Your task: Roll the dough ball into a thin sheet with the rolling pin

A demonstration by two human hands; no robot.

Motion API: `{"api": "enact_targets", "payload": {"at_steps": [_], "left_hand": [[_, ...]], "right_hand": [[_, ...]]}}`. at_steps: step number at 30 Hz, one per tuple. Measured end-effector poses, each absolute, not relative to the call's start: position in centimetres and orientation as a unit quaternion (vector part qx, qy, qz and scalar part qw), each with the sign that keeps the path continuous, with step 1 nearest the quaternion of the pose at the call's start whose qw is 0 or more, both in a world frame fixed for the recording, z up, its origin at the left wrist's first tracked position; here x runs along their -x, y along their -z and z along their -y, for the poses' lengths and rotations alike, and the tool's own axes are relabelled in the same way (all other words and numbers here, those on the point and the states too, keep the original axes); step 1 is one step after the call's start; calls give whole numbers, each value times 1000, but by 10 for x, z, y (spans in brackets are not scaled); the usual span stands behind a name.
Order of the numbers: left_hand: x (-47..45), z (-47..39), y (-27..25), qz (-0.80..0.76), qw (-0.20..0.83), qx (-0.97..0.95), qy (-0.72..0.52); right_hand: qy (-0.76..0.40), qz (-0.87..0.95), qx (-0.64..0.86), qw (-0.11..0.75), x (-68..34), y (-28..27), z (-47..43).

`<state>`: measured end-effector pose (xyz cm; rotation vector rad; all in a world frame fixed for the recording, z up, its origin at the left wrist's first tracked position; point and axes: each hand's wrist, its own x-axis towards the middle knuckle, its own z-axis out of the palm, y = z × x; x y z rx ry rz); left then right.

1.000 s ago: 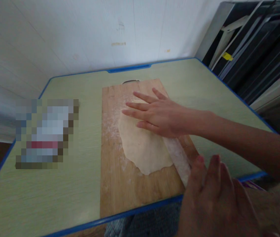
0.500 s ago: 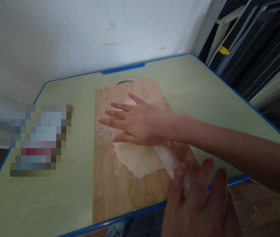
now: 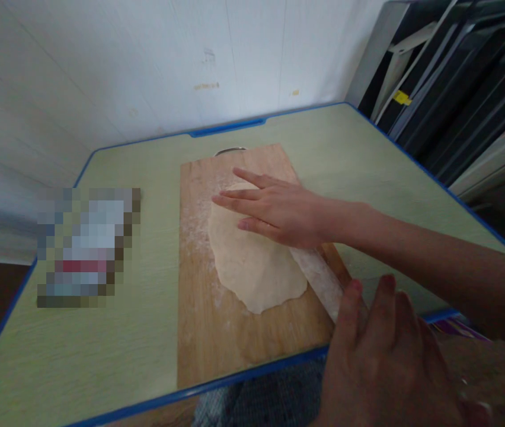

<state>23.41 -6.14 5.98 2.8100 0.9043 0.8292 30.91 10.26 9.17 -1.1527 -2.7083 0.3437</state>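
Observation:
A thin, flat sheet of dough [image 3: 256, 273] with an uneven edge lies on a wooden board [image 3: 252, 344]. Along its right side a flour-dusted rolling pin [image 3: 321, 281] slants across the board. My right hand [image 3: 279, 210] rests palm down over the pin's far end, open, its fingers stretched out to the left above the dough. At the near end, my left hand [image 3: 381, 356] lies on the pin with its fingers extended and apart; the palm side is hidden. Both ends of the pin are covered by my hands.
The board sits on a pale green table [image 3: 137, 338] with a blue edge. A blurred-out object [image 3: 95, 237] lies to the left. Behind the board a thin metal rim [image 3: 230, 150] shows. Dark panels [image 3: 466, 89] lean at the right, beside a white wall [image 3: 154, 65].
Both hands and the rolling pin have shifted right across the board, uncovering more of the dough. My right hand's fingers are closer together. The whole view has shifted slightly.

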Motion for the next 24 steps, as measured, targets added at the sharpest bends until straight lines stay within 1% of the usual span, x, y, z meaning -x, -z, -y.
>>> {"api": "enact_targets", "payload": {"at_steps": [3,9,11,14,19,23,24], "left_hand": [[-234,61,-61,-282,48,-916,-281],[-240,64,-59,-301,35,-905,-299],[-241,66,-58,-309,29,-895,-320],[-239,67,-57,-324,26,-872,-367],[-227,71,-53,-352,16,-841,-410],[-215,76,-48,-408,14,-800,-439],[-210,74,-49,-416,16,-801,-431]], "right_hand": [[-125,912,373,118,-320,-86,-103],[-167,891,361,219,-342,-73,-101],[-178,875,371,255,-344,-71,-98],[-164,852,390,310,-345,-71,-90],[-157,824,431,332,-360,-74,-76],[-185,777,479,365,-378,-74,-69],[-195,762,494,371,-382,-73,-67]]}}
